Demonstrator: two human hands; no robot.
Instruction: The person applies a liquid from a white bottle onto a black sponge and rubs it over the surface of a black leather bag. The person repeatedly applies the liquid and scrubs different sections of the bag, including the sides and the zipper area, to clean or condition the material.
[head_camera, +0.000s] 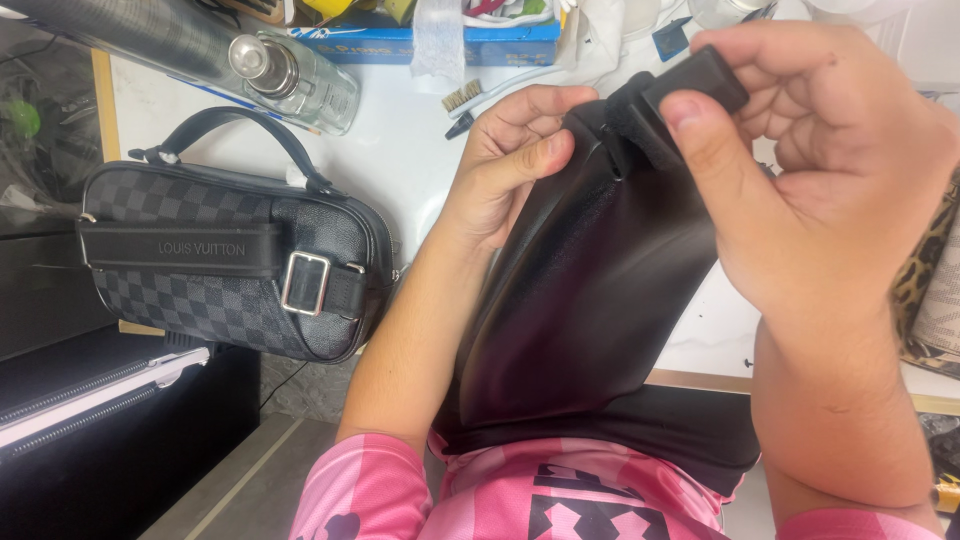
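holding a black leather bag (590, 300) up over the near edge of the white table (400, 160), the person keeps both hands at its top end. the bag hangs from there down toward the pink patterned shirt (560, 495), its smooth side facing the camera.

left hand (510, 165): closed narrow on the bag's upper left corner, thumb laid across the leather, fingers curled behind the edge.

right hand (820, 170): closed on a black rectangular strap piece (695, 85) at the bag's top, thumb pressed on its near face, fingers wrapped behind. whether this piece is a buckle or a tab, cannot tell.

on the table, toward its left edge: a dark checkered bag (225, 265) lying flat, black handle arched above it, black strap across the front, silver square buckle (305, 283) on the right of that strap. well apart from the held bag.

toward the far left corner: a clear glass bottle (300, 80) with a metal cap, lying tilted.

along the far edge: a blue flat box (390, 42), and just in front of it a small brush (480, 98) with pale bristles, close to the left hand's knuckles.

at the right edge: a leopard-print item (925, 270), partly cut off by the frame.

below the left edge: a black case (90, 410) with a pale strip along it.
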